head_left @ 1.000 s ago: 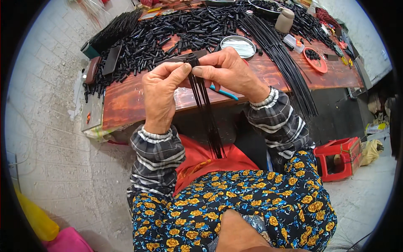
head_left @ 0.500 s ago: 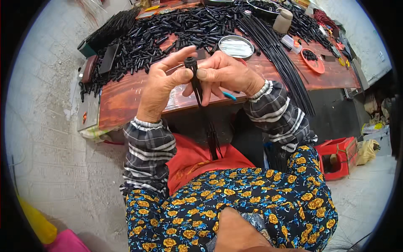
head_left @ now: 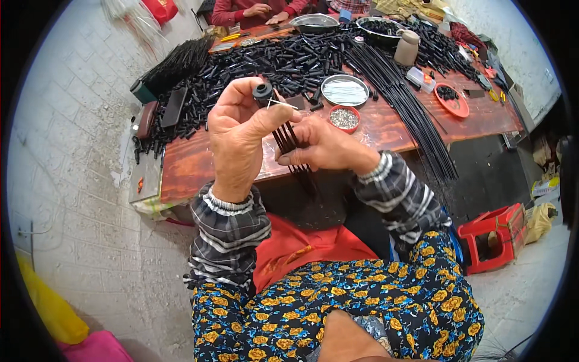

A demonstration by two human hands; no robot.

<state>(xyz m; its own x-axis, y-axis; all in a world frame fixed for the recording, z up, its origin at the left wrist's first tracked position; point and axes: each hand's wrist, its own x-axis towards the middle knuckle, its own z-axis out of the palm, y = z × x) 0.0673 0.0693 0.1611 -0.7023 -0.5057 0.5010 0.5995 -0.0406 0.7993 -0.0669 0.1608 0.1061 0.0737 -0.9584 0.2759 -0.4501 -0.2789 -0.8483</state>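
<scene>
Upright in front of me stands a black umbrella frame (head_left: 283, 140), thin ribs hanging from a round black hub (head_left: 262, 90). My left hand (head_left: 236, 136) is closed round its top, fingers behind the hub and thumb in front. A thin white strip (head_left: 282, 104) sticks out across the frame at the left thumb; whether it is pinched or fixed to the frame, I cannot tell. Lower down, my right hand (head_left: 329, 145) grips the ribs between thumb and fingers. The lower rib ends fade against the dark area below the table edge.
A pile of black tubes (head_left: 283, 57) covers the far wooden table (head_left: 199, 160). To the right are a metal tray (head_left: 345, 106) of white strips, a red dish (head_left: 344, 131) of small metal bits, long black rods (head_left: 416, 120) and an orange plate (head_left: 463, 111). Another person's hands (head_left: 259, 9) rest opposite.
My right hand has dropped from the hub to the ribs. My left hand has wrapped round the top, and a white strip now shows there. The view has tilted up, revealing the other person.
</scene>
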